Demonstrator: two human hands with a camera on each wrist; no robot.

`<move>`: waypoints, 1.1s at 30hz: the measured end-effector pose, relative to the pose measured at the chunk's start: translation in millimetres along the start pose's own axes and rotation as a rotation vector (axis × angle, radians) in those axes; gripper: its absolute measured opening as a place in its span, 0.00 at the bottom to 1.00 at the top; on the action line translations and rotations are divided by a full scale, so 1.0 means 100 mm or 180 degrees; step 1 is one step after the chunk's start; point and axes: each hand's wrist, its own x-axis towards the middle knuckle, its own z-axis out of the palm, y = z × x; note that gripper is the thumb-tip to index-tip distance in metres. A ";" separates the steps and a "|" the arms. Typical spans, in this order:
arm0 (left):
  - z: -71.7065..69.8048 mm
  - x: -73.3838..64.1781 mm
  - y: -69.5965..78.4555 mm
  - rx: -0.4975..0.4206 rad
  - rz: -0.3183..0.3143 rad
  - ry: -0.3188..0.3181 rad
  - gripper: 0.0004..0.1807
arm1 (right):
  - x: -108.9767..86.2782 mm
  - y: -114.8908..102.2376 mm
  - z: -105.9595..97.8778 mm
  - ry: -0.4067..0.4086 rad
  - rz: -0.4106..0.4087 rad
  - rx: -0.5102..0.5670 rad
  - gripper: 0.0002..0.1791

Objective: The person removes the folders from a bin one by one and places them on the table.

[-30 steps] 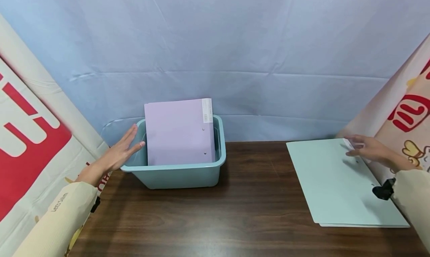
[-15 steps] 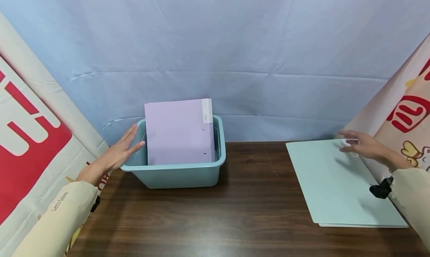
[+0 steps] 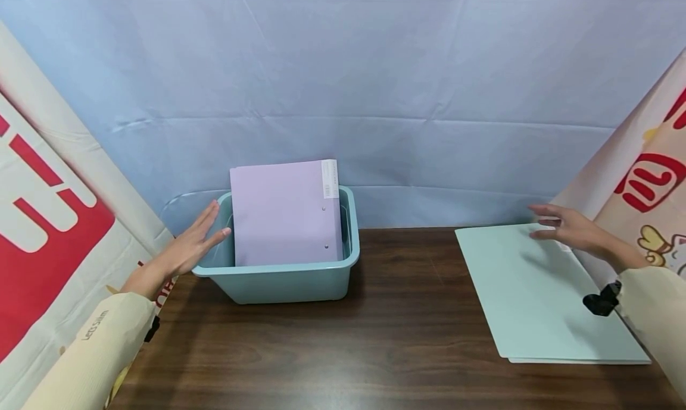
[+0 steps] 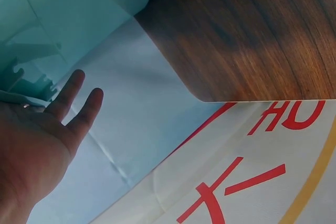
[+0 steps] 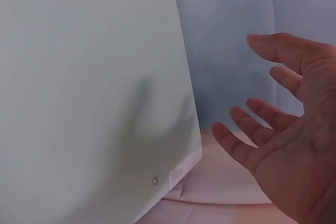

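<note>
My left hand (image 3: 184, 250) lies at the left rim of a blue-green plastic bin (image 3: 284, 285), fingers extended. In the left wrist view, two spread fingers show beside the bin's wall (image 4: 100, 3). A lilac folder (image 3: 284, 213) with a white barcode label stands in the bin, leaning back. My right hand (image 3: 579, 231) hovers over the far right corner of a mint-green folder (image 3: 541, 297), which lies flat on the table. Seen from the right wrist, the fingers (image 5: 236, 145) are spread and hold nothing, near the folder's label (image 5: 178, 174).
Dark wood table (image 3: 407, 321) stretches between the bin and the mint folder. A pale blue cloth (image 3: 375, 88) hangs behind. Printed cloths with red shapes flank it, one on the left (image 3: 59, 219) and one on the right (image 3: 643, 219).
My right hand has slid a little to the left over the mint folder's far edge, off the label corner. The left hand, the bin and the lilac folder stay put.
</note>
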 end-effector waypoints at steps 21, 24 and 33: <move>0.00 -0.02 0.00 -0.0072 -0.0009 0.0033 0.43 | 0.07 -0.22 0.03 0.0018 -0.0160 0.0040 0.44; 0.00 -0.01 0.00 -0.0042 0.0014 0.0016 0.43 | 0.10 -0.26 0.04 0.0023 -0.0148 0.0063 0.44; 0.01 0.00 -0.02 -0.0050 0.0038 0.0007 0.43 | 0.21 -0.38 0.07 0.0063 -0.0129 0.0060 0.43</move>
